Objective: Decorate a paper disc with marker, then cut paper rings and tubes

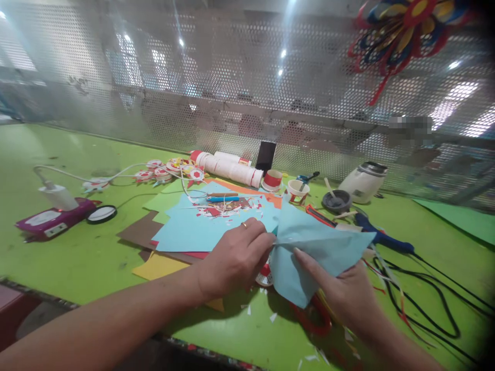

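Observation:
A sheet of light blue paper (pixel 317 234), folded and creased with pointed corners, is held up in front of me. My left hand (pixel 242 252) pinches its left edge, and a ring shows on one finger. From the right, my right hand (pixel 348 288) grips the same paper, thumb pressed on its face and the other fingers partly hidden behind. Partly covered below the paper is a round red and white piece (pixel 265 274). Red-handled scissors (pixel 315 317) lie under my right hand, mostly hidden.
Coloured sheets (pixel 185 232) lie stacked on the green table (pixel 96 257), with scraps and a blue pen (pixel 223 199) on top. Behind stand paper cups (pixel 297 191), a black phone (pixel 266 155) and a white kettle (pixel 361 183). A blue glue gun (pixel 386 239) trails black cable rightward; a purple power strip (pixel 58 221) sits left.

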A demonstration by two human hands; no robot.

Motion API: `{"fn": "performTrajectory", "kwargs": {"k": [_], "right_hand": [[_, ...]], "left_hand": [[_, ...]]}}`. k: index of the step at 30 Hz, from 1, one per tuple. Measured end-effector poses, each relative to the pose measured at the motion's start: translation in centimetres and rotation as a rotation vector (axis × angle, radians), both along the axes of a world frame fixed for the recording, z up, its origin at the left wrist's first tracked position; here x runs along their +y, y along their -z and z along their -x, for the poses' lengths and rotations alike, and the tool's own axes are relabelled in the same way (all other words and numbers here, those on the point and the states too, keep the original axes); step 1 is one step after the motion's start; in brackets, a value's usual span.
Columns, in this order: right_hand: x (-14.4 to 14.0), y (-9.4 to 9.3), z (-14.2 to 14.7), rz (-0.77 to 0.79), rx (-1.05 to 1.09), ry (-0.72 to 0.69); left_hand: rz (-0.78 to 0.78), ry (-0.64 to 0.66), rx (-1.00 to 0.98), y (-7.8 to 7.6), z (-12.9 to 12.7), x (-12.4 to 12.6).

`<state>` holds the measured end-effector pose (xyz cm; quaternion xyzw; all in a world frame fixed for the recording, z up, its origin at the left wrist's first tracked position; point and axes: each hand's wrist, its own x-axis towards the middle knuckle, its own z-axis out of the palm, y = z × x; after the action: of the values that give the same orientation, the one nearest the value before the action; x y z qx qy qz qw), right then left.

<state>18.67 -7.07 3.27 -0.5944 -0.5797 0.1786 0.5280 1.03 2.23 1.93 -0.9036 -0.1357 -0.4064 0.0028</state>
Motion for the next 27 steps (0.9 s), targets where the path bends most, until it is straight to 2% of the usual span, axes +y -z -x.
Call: {"fn": "performTrajectory", "kwargs": {"k": [4,7,12,16,19,23,27], "right_hand": [[0.1,-0.2,-0.6,-0.004,-0.040,-0.054],[0.1,-0.3,-1.1,0.042,-0.073,-0.096],[0.3,-0.2,-1.2,0.119,0.072,-0.135],[0.3,-0.4,-1.0,0.165,0.214,-0.187],[0.3,-0.5,-1.0,0.173,0.310,-0.196],[0.3,-0.4,-1.3,0.157,0.314,-0.192],[0.2,-0.1,-1.6,0.187,0.357,-0.269]], "left_hand": [[0.300,0.110,0.007,-0.5,-0.1,-0.2],[0.511,0.141,0.001,-0.9,-0.2,-0.3],[0.787,0.146,-0.009,-1.6,-0.3,-0.5],[1.044,0.206,-0.056,-1.8,-0.5,-0.5],[1.160,0.252,-0.074,-2.0,-0.6,-0.5],[1.264,0.311,-0.088,-2.0,-0.5,-0.5],[1.487,0.403,-0.112,-1.9,-0.4,-0.6]]}}
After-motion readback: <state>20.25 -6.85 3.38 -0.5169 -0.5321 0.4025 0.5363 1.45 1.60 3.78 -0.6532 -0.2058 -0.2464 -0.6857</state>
